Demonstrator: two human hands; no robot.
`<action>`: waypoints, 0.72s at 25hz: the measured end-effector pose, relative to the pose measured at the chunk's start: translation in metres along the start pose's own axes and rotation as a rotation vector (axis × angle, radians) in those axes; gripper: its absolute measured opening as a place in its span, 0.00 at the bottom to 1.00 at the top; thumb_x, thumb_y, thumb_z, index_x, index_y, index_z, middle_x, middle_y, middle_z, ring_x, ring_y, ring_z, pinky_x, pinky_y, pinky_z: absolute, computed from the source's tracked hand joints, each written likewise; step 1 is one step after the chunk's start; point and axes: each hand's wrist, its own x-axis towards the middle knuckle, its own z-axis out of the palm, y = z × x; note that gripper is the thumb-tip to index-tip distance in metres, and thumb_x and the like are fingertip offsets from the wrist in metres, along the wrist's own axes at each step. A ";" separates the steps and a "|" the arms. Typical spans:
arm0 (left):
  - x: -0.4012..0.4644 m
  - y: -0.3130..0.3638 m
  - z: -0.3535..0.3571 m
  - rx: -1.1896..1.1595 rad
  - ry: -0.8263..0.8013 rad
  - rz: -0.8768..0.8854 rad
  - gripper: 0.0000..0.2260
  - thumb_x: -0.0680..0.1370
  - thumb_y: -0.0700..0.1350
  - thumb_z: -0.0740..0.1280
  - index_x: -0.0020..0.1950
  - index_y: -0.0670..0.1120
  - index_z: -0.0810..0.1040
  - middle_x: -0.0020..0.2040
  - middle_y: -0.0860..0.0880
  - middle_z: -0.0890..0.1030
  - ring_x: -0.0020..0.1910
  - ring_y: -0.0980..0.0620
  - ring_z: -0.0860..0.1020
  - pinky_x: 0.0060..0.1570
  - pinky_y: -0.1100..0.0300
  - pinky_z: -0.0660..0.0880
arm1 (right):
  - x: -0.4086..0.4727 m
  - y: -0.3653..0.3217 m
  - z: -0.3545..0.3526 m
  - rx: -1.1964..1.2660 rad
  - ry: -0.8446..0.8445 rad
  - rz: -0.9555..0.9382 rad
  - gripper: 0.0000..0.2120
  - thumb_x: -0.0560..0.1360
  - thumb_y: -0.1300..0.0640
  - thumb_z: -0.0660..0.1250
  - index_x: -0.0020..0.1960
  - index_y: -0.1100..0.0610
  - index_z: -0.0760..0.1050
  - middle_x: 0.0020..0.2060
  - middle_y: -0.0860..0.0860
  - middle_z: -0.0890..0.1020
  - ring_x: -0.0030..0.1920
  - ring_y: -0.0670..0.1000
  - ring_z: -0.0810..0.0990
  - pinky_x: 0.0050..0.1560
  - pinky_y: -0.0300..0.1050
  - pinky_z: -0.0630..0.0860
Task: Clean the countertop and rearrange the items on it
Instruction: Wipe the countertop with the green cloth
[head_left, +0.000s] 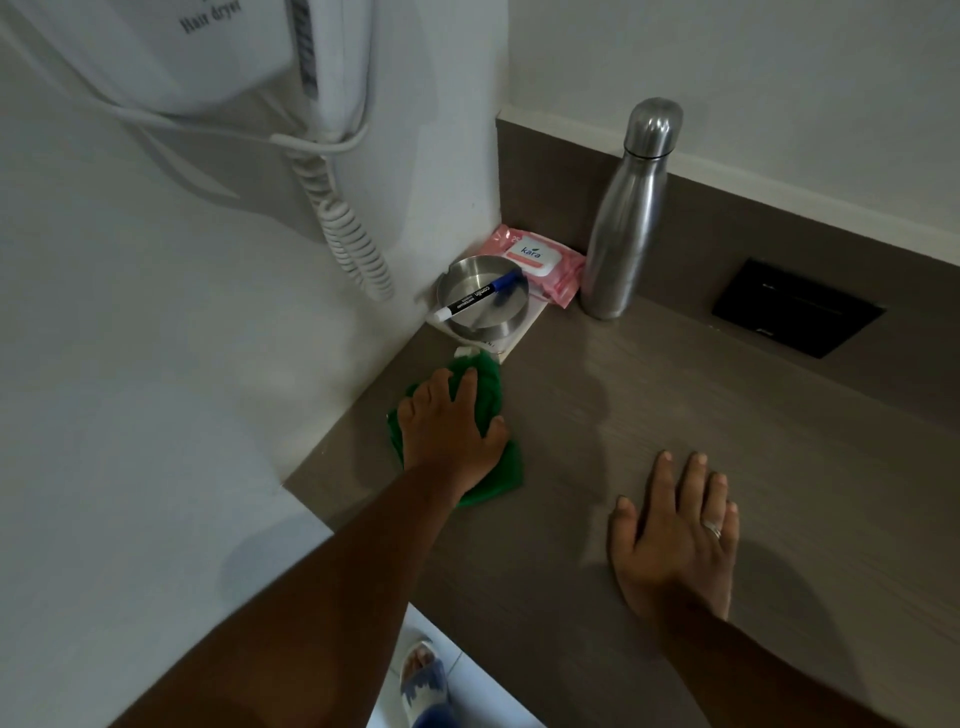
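Observation:
My left hand presses flat on a green cloth lying on the brown countertop, near the left wall. My right hand rests palm down on the bare counter, fingers spread, holding nothing. In the back corner stands a round steel ashtray on a white card, with a black and blue marker laid across it. Behind it lies a pink pack of wipes. A tall steel bottle stands upright to its right.
A white wall hair dryer with a coiled cord hangs on the left wall above the corner. A black panel sits on the raised ledge at the right. The counter's front edge drops to a floor where a sandalled foot shows.

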 end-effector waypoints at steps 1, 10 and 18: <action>-0.010 -0.003 0.002 -0.018 0.022 0.002 0.33 0.73 0.66 0.53 0.75 0.54 0.60 0.72 0.41 0.66 0.69 0.40 0.65 0.68 0.41 0.60 | 0.001 0.001 -0.001 0.003 0.000 -0.001 0.33 0.78 0.41 0.49 0.79 0.55 0.48 0.78 0.59 0.51 0.77 0.61 0.49 0.76 0.58 0.50; 0.040 0.000 -0.008 0.102 -0.057 -0.057 0.37 0.71 0.68 0.53 0.76 0.49 0.59 0.72 0.38 0.64 0.67 0.36 0.66 0.63 0.41 0.62 | 0.001 0.000 -0.001 -0.030 0.008 -0.008 0.34 0.78 0.40 0.47 0.79 0.55 0.48 0.78 0.60 0.52 0.77 0.61 0.50 0.76 0.58 0.50; -0.024 -0.017 -0.005 0.051 -0.043 -0.050 0.34 0.74 0.63 0.50 0.77 0.47 0.57 0.73 0.39 0.65 0.69 0.39 0.67 0.66 0.42 0.64 | 0.000 -0.001 0.003 -0.026 0.025 -0.001 0.33 0.78 0.41 0.51 0.78 0.56 0.52 0.77 0.61 0.55 0.76 0.63 0.52 0.75 0.60 0.53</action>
